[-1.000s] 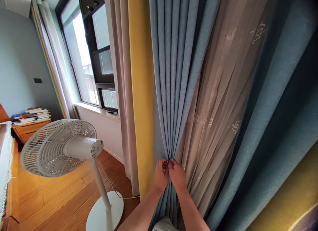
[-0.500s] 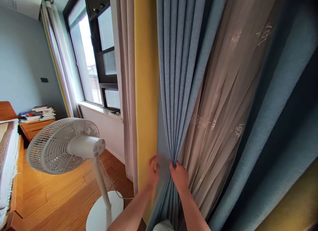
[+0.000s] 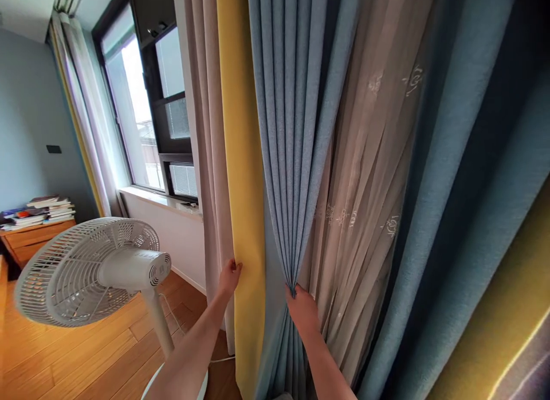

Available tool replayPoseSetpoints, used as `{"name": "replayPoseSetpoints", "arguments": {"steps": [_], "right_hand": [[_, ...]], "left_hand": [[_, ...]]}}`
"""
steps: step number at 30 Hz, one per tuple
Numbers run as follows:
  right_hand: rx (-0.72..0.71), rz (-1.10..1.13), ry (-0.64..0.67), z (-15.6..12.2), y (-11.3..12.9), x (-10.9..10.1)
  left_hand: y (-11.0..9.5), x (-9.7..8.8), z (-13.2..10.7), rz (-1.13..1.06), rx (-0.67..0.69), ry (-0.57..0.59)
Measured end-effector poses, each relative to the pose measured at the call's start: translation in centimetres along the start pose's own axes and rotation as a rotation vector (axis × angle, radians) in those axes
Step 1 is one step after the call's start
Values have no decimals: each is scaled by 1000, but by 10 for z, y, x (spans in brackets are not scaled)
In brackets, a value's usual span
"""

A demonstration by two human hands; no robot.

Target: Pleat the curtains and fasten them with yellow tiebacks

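A blue curtain (image 3: pixel 286 130) hangs in narrow pleats that draw together at waist height. There my right hand (image 3: pixel 302 308) is closed around the gathered folds. To its left, my left hand (image 3: pixel 231 275) pinches the left edge of the yellow curtain panel (image 3: pixel 244 205), where it meets the pinkish-beige curtain (image 3: pixel 210 159). The fingertips of my left hand are curled round that edge. Right of the gathered bundle hangs a sheer curtain (image 3: pixel 344 245) with small white embroidered figures.
A white standing fan (image 3: pixel 133 268) is close on the left, over the wooden floor (image 3: pixel 98 360). Behind it are a window (image 3: pixel 141 102) with a sill (image 3: pixel 161 199) and a wooden cabinet (image 3: pixel 38 235) bearing books. More blue curtain folds (image 3: pixel 451 188) hang at the right.
My left hand has moved left, from beside the blue curtain to the yellow panel's left edge, and grips it. My right hand stays on the blue folds. The view has turned slightly right.
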State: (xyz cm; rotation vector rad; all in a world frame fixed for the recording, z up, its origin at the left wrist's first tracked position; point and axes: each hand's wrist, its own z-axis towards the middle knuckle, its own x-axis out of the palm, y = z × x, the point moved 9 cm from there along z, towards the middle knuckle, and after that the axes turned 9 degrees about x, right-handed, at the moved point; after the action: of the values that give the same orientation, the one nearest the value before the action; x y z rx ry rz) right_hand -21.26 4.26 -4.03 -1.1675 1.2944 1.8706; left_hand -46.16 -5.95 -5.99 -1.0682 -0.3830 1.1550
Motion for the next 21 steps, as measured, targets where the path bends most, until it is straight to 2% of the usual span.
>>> {"name": "replayPoseSetpoints", "arguments": {"steps": [3, 6, 9, 14, 18, 21], "right_hand": [[3, 2, 5, 0, 4, 0], [7, -13, 8, -1, 10, 0], [11, -31, -1, -2, 17, 0], [21, -54, 13, -3, 24, 3], [-5, -33, 2, -6, 28, 2], [-11, -20, 14, -8, 31, 0]], "left_hand": [[-17, 8, -28, 27, 36, -11], [-39, 27, -57, -19, 98, 13], [-53, 45, -77, -66, 113, 26], [-54, 70, -90, -156, 100, 67], [-49, 80, -93, -176, 96, 67], [-57, 83, -98, -212, 149, 98]]}}
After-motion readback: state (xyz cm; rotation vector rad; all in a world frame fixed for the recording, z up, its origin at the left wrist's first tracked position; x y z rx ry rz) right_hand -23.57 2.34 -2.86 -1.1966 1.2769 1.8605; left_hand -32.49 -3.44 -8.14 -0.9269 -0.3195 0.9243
